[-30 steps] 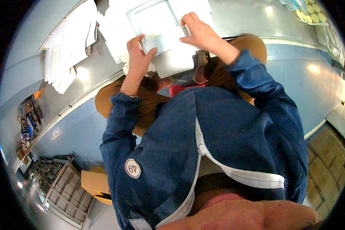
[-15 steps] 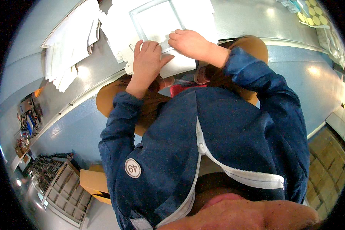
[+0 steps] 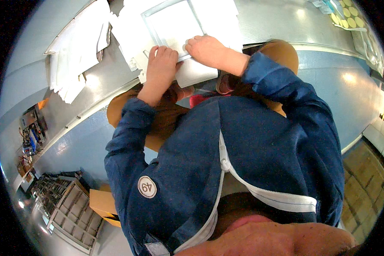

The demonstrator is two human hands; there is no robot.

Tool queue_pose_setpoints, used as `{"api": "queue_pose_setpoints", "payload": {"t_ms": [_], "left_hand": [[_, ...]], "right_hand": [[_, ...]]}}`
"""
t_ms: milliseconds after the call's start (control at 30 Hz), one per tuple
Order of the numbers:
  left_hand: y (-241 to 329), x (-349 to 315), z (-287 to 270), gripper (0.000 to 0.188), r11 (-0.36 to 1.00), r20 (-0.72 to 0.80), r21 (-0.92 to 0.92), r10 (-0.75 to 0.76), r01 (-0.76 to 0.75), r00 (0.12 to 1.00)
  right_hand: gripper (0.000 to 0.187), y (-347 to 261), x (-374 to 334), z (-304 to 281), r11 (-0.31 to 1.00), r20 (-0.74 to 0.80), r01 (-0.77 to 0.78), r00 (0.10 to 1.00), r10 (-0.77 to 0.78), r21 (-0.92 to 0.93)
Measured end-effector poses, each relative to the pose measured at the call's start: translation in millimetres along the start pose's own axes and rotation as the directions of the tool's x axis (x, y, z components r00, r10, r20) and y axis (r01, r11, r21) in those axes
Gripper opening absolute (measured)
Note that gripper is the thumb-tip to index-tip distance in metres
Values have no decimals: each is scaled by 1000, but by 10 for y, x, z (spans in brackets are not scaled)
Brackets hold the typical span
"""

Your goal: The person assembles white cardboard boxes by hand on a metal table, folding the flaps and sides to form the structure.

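Note:
A white sheet with a grey rectangular border (image 3: 177, 26) lies on other white sheets on the metal table before me. At the border's near left corner, my left hand (image 3: 160, 68) has its fingers bent over the edge, and its thumb is partly hidden behind them. My right hand (image 3: 208, 51) grips near the border's near right corner with its fingers close together. Between and below the two hands, a white flap (image 3: 196, 73) hangs over the table edge toward my lap. Whether the flap belongs to the bordered sheet, I cannot tell.
To the left is a loose pile of white sheets (image 3: 79, 40) on the metal table (image 3: 271, 21). Yellow round stickers (image 3: 350, 15) and a clear plastic bag (image 3: 369, 51) lie at the far right. A cardboard box (image 3: 101, 205) and metal racks (image 3: 68, 213) stand at lower left.
My left thumb, spread out before, is now drawn in against the sheet's edge. My right hand has shifted slightly left and nearer to me. More of the hanging flap shows.

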State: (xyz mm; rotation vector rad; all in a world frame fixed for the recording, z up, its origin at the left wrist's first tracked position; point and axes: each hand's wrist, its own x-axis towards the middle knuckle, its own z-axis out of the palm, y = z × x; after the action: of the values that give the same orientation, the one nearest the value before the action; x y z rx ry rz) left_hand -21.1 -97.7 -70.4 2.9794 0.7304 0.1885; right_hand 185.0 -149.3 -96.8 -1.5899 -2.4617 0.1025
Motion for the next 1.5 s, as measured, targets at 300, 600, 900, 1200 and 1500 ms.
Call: {"api": "queue_pose_setpoints", "payload": {"t_ms": [300, 600, 900, 1200, 1500], "left_hand": [[-143, -2, 116, 27, 998, 59, -57, -10, 13, 998], [-488, 91, -321, 60, 987, 230, -78, 155, -141, 961], [-535, 227, -276, 41, 941, 247, -32, 334, -337, 910], [-523, 274, -218, 39, 936, 303, -123, 351, -329, 886], [-464, 271, -275, 26, 952, 418, -87, 301, -292, 857]], "right_hand": [[13, -116, 152, -152, 1000, 105, 10, 994, -6, -30], [15, -297, 60, 31, 994, -93, -15, 995, 25, 109], [12, -381, 73, -11, 998, 136, -54, 989, 49, 37], [19, -341, -36, -24, 997, -30, 5, 1000, -3, 72], [22, -352, -56, -31, 998, 12, 4, 1000, -4, 69]]}}
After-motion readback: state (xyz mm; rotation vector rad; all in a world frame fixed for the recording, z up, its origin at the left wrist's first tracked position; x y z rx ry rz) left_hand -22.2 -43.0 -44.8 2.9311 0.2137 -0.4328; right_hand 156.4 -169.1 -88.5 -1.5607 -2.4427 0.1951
